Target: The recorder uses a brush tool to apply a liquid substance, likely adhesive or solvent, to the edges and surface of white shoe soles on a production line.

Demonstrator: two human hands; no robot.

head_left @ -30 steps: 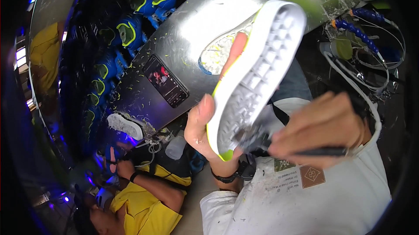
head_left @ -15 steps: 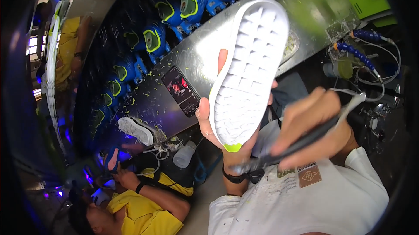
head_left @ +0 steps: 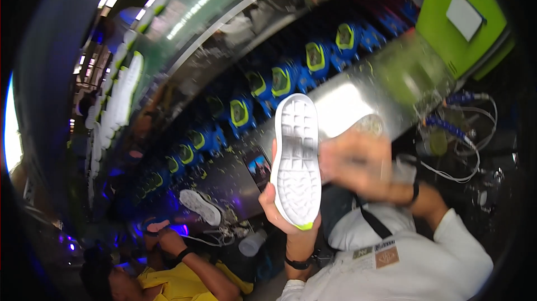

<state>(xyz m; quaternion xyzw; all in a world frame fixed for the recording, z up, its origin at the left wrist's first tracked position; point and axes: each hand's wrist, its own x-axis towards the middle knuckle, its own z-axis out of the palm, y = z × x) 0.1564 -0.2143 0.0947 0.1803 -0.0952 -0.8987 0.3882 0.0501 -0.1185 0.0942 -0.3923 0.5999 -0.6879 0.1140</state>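
My left hand (head_left: 269, 205) grips a white shoe sole (head_left: 295, 189) from behind. Its fingers wrap the left edge and the heel end, where a lime-green patch shows. The sole stands nearly upright with its inner face, a grid of square hollows and zigzag ribs, toward me. Just right of its middle is my right hand (head_left: 361, 164), smeared by motion, with its fingers curled. A dark blurred streak (head_left: 299, 145) crosses the sole's hollows beside it, seemingly the end of the slim dark tool in that hand; its exact kind cannot be made out.
Behind the sole runs a metal bench (head_left: 341, 105) with scraps, a phone (head_left: 258, 168) and another sole (head_left: 200, 207). Blue shoe moulds (head_left: 281, 80) line its far side. At left a person in yellow (head_left: 184, 284) works; blue hoses (head_left: 447, 126) hang at right.
The view has shifted, and the held sole now appears lower and smaller. My right hand has gone from below the heel to beside the sole's middle, the dark tool swinging up across it.
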